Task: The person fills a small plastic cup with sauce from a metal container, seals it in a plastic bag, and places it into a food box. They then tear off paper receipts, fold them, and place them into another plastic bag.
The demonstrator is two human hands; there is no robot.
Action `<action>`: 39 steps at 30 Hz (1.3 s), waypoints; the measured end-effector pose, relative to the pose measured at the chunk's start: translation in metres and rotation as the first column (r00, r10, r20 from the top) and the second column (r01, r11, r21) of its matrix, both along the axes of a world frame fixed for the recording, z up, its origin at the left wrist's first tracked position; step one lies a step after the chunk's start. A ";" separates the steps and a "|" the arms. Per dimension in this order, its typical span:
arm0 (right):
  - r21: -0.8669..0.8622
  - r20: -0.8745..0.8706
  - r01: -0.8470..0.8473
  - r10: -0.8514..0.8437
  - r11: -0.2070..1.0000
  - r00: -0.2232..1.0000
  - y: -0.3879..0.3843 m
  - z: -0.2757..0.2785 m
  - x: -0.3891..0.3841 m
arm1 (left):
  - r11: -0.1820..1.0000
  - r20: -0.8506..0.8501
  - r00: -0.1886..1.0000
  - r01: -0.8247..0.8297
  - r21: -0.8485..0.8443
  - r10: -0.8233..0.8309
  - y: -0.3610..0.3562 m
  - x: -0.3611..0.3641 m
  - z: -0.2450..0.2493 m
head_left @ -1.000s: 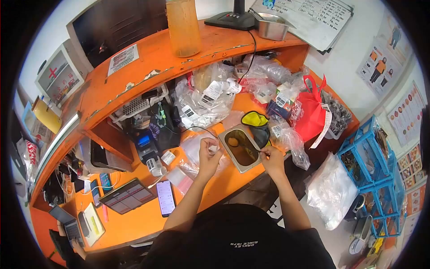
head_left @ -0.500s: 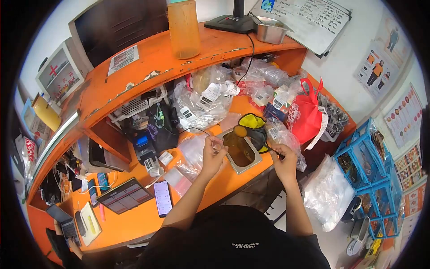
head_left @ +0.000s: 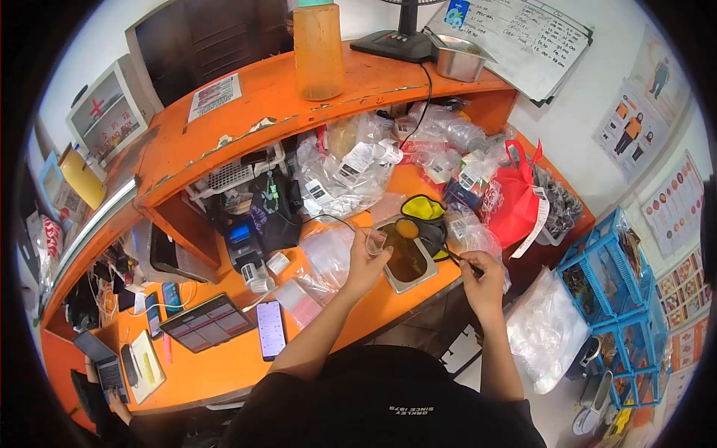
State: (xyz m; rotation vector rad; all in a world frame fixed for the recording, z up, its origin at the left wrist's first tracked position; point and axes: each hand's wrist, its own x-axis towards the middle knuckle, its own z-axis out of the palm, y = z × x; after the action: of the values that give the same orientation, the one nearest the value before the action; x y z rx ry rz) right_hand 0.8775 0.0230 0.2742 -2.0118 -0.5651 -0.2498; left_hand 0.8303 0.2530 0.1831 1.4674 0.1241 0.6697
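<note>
In my left hand [head_left: 364,263] I hold a small clear plastic cup [head_left: 376,240] between closed fingers. My right hand [head_left: 482,278] grips the dark handle of a ladle [head_left: 407,228]. The ladle's round bowl, coloured yellow-brown, is over the far end of a rectangular metal container [head_left: 415,281] of brown sauce [head_left: 407,260]. The cup is close beside the container's left side. Just behind the container lies a yellow and black pouch [head_left: 423,207], partly behind the ladle.
Plastic bags [head_left: 343,175] fill the shelf behind. A red bag [head_left: 508,201] stands to the right, near blue basket racks [head_left: 609,261]. A phone [head_left: 271,330] and a tablet [head_left: 208,323] are at left. Another person's hand [head_left: 118,403] is by a laptop [head_left: 108,366].
The ladle's bowl has moved a little nearer, from in front of the pouch to over the sauce. My view has shifted slightly; the left hand still holds the cup.
</note>
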 end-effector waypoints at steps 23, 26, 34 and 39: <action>-0.095 0.296 -0.007 0.035 0.995 0.954 0.012 0.033 -0.016 | 0.996 0.044 0.996 0.084 -0.006 -0.084 -0.017 0.008 0.010; -0.097 0.349 0.001 0.033 0.995 0.937 0.013 0.037 -0.017 | 0.996 0.037 0.995 0.091 -0.005 -0.091 -0.018 0.006 0.012; -0.040 0.161 -0.059 0.065 0.997 0.985 0.010 0.020 -0.013 | 0.998 0.052 0.996 0.066 0.009 -0.066 -0.017 0.008 0.004; 0.097 -0.003 -0.094 0.095 0.991 0.996 0.005 0.000 -0.004 | 0.999 0.039 0.998 0.053 0.001 -0.053 -0.013 0.007 -0.002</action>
State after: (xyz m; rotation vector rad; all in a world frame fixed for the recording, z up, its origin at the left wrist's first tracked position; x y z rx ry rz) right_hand 0.8733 0.0281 0.2745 -1.8867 -0.6297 -0.2079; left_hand 0.8372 0.2401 0.1808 1.4516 0.0546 0.6544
